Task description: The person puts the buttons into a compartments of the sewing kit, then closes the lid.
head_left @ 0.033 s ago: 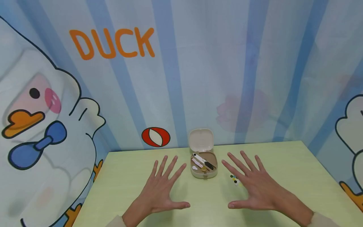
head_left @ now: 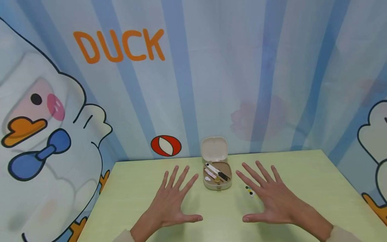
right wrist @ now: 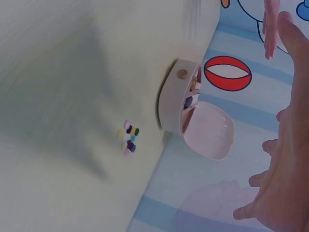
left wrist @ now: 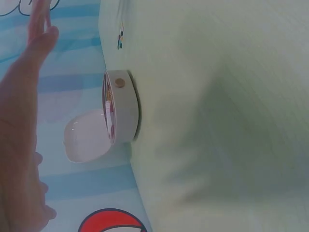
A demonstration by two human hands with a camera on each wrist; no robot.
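Observation:
My left hand [head_left: 172,201] is held above the table with its fingers spread, holding nothing. Opposite it hovers my right hand [head_left: 273,200], likewise spread and holding nothing. Between and beyond them stands a small beige box [head_left: 208,185], its pale lid [head_left: 214,149] raised at the back. Inside lie a white-and-black stick-like tool [head_left: 223,176], a pink-and-white piece [head_left: 210,173], a small gold round piece [head_left: 217,180] and a white piece [head_left: 207,178]. Several small colourful pieces [right wrist: 128,137], perhaps buttons or beads, are heaped on the table; in the head view my right hand partly hides them.
The light yellow-green table [head_left: 133,181] reaches back to a blue-striped curtain [head_left: 211,67] with duck pictures. A red-and-white ball print [head_left: 166,146] is on the curtain left of the box. Shadows of both hands fall on the tabletop.

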